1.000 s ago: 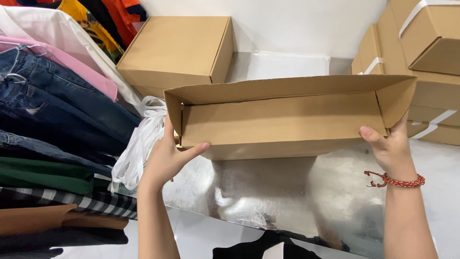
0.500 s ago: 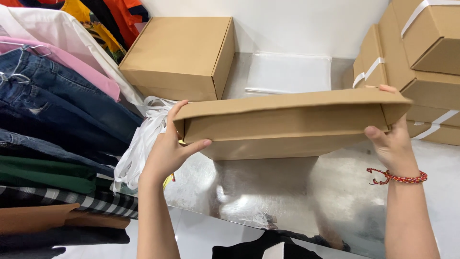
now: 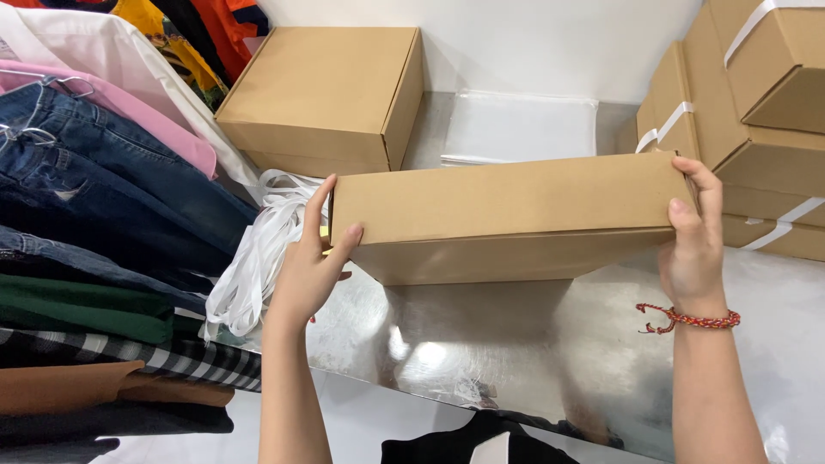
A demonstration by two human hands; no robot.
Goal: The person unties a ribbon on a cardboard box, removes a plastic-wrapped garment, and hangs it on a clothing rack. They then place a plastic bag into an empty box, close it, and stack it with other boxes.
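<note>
Both hands hold a flat brown box by its ends, lifted a little above a shiny silver sheet that lies under it. The left hand clasps the box's left end, thumb on the front face and fingers up along the end. The right hand clasps the right end, thumb on the front edge and fingers curled over the top corner; a red bracelet circles that wrist. The lid is down, flush with the front wall. Just left of the left hand lies a heap of white straps, and beyond it a row of folded clothes. Behind the held box sits a second closed box and a clear bag. Just past the right hand stands a stack of taped boxes.
</note>
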